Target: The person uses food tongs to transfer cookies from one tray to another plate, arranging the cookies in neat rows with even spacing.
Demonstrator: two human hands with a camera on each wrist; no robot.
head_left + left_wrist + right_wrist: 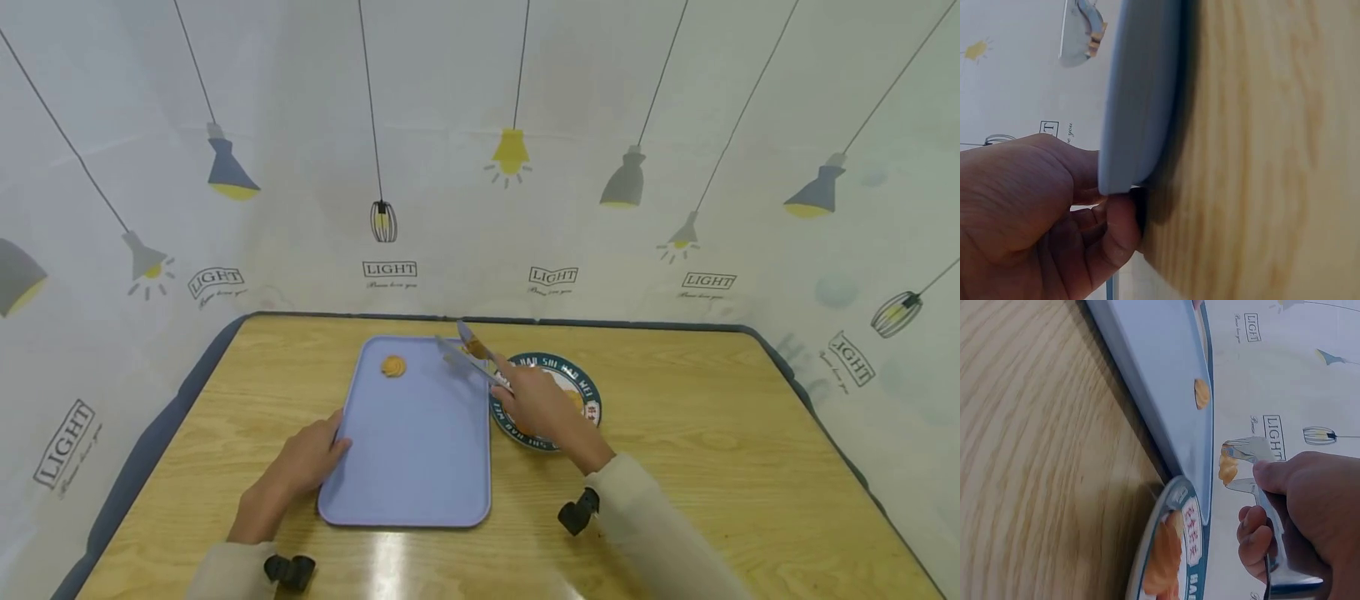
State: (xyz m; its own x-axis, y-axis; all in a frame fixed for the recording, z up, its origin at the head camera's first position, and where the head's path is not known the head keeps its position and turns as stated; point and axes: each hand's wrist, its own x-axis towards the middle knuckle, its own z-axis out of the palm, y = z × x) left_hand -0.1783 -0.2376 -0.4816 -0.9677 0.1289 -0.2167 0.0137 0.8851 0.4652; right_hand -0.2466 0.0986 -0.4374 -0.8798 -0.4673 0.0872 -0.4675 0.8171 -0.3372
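From my remote seat I note the left hand [307,454] curled in a pinch on the pale-blue rectangular tray [412,442] at its nine-o'clock edge. Right hand [543,406] wrapped round metal tongs [480,369], their tips slightly parted with a swirled cookie [1229,469] between them, near the tray's one-o'clock corner. I see a second cookie [393,366] lying on the tray toward eleven o'clock. Teal-rimmed plate [583,379] just beside the tray at three o'clock, bearing more cookies [1163,556], partly hidden by the right hand; both on the wood-grain table [712,433].
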